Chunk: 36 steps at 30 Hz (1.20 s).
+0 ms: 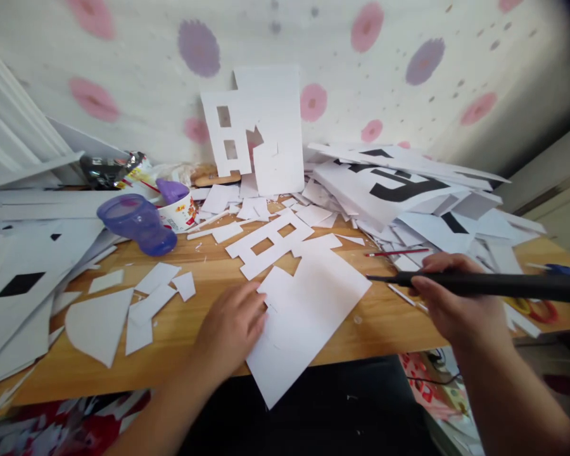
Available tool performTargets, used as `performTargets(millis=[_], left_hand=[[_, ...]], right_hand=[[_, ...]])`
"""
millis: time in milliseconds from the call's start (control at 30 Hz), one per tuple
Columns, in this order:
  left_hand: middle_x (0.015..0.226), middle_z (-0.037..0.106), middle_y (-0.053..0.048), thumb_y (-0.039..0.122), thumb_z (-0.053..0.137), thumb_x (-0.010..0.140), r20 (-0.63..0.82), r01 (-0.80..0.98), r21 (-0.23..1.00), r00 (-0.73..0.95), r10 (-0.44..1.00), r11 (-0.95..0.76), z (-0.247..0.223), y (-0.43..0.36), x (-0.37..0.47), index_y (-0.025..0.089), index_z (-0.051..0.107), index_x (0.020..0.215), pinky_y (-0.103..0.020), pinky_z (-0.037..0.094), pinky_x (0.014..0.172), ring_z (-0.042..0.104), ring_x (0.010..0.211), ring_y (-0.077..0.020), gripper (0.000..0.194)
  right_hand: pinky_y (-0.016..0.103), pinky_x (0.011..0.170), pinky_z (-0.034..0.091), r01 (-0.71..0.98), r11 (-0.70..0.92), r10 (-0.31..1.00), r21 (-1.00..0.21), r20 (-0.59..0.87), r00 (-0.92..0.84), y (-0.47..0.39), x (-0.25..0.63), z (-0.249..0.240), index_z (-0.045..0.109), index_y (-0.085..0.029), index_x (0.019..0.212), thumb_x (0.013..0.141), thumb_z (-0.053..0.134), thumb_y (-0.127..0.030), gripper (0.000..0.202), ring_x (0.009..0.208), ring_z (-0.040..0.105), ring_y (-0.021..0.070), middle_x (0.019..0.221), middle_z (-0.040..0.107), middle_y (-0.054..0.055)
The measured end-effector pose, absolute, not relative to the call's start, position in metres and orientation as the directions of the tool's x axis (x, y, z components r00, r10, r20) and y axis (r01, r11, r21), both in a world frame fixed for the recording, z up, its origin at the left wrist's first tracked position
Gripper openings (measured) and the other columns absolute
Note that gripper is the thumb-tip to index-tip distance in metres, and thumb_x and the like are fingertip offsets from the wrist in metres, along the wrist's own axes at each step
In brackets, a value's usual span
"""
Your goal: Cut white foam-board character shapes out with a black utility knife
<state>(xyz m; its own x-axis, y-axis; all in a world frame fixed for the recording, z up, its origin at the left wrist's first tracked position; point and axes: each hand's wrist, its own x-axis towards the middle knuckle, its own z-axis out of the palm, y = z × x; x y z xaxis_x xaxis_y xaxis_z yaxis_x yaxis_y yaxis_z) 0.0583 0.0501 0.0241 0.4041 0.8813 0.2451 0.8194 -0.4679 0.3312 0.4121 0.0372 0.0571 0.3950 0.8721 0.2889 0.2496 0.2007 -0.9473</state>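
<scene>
My left hand rests at the left edge of a white board sheet, with bent fingers gripping that edge. One corner of the sheet hangs past the table's front edge. In my right hand is a long black tool with a thin tip, held like a pen. Its tip points left, at or close to the sheet's right corner; whether they touch I cannot tell. Just beyond the sheet lies a white cut-out frame with rectangular openings. Behind my right hand is a red pencil.
A taller white cut-out panel leans against the patterned wall covering. Stacked boards with black marks fill the right back. Left are a purple translucent cup, a paper tub, more boards and white scraps on the wooden table.
</scene>
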Motion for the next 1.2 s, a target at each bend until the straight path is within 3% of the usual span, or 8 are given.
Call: performTargets(millis=[167,333,567,733,833,1000,1200], left_hand=[[0.148,0.045,-0.016,0.037,0.059,0.088,0.184,0.766,0.271,0.553,0.813,-0.583,0.001,0.035,0.069,0.016,0.051,0.136,-0.055,0.035,0.112,0.037,0.139,-0.0330,0.053],[0.148,0.044,-0.019,0.035,0.059,0.088,0.167,0.768,0.264,0.559,0.812,-0.584,-0.002,0.035,0.070,0.014,0.050,0.136,-0.059,0.036,0.110,0.037,0.139,-0.0359,0.054],[0.145,0.047,-0.021,0.035,0.064,0.084,0.168,0.768,0.247,0.567,0.807,-0.591,0.000,0.034,0.070,0.013,0.051,0.134,-0.060,0.040,0.107,0.041,0.135,-0.0384,0.057],[0.143,0.048,-0.022,0.034,0.066,0.082,0.176,0.753,0.271,0.574,0.800,-0.600,0.002,0.036,0.071,0.011,0.053,0.133,-0.063,0.042,0.104,0.043,0.133,-0.0405,0.057],[0.142,0.049,-0.023,0.033,0.066,0.082,0.186,0.746,0.283,0.574,0.798,-0.603,0.002,0.037,0.071,0.009,0.053,0.132,-0.063,0.042,0.104,0.042,0.134,-0.0414,0.057],[0.142,0.049,-0.023,0.033,0.066,0.082,0.184,0.745,0.296,0.570,0.801,-0.598,0.002,0.037,0.070,0.009,0.054,0.131,-0.062,0.042,0.104,0.042,0.134,-0.0413,0.056],[0.142,0.049,-0.022,0.033,0.065,0.082,0.184,0.747,0.300,0.565,0.804,-0.593,0.001,0.036,0.070,0.011,0.054,0.131,-0.061,0.042,0.105,0.042,0.134,-0.0404,0.055]], right_hand=[[0.029,0.047,0.049,0.004,0.230,0.933,-0.973,0.221,0.284,0.060,0.341,0.039,0.059,-0.023,0.073,0.059,0.087,-0.034,0.033,0.052,0.059,0.0139,0.074,0.059,-0.001],[0.031,0.055,0.052,-0.090,0.130,0.969,-0.987,0.107,0.224,0.081,0.284,0.031,0.060,-0.022,0.074,0.061,0.086,-0.040,0.034,0.056,0.066,0.0174,0.063,0.064,-0.002],[0.028,0.053,0.049,0.035,0.049,0.967,-0.998,0.057,0.249,0.087,0.251,0.024,0.055,-0.021,0.068,0.067,0.082,-0.043,0.035,0.054,0.067,0.0182,0.056,0.065,-0.002],[0.030,0.064,0.054,-0.143,0.058,0.986,-0.988,0.035,0.163,0.090,0.254,0.008,0.060,-0.022,0.080,0.070,0.081,-0.037,0.027,0.064,0.070,0.0179,0.067,0.069,-0.002],[0.028,0.057,0.053,-0.176,0.019,0.986,-0.984,-0.011,0.166,0.093,0.257,0.001,0.062,-0.021,0.078,0.069,0.081,-0.038,0.027,0.057,0.069,0.0173,0.063,0.069,-0.002],[0.028,0.052,0.050,-0.099,0.017,0.962,-0.995,-0.011,0.274,0.092,0.252,0.006,0.062,-0.019,0.073,0.064,0.084,-0.045,0.035,0.052,0.066,0.0180,0.057,0.067,0.000],[0.031,0.058,0.051,-0.040,-0.003,0.967,-0.999,-0.013,0.254,0.090,0.250,0.007,0.062,-0.020,0.072,0.066,0.082,-0.046,0.034,0.057,0.066,0.0192,0.060,0.069,0.001]])
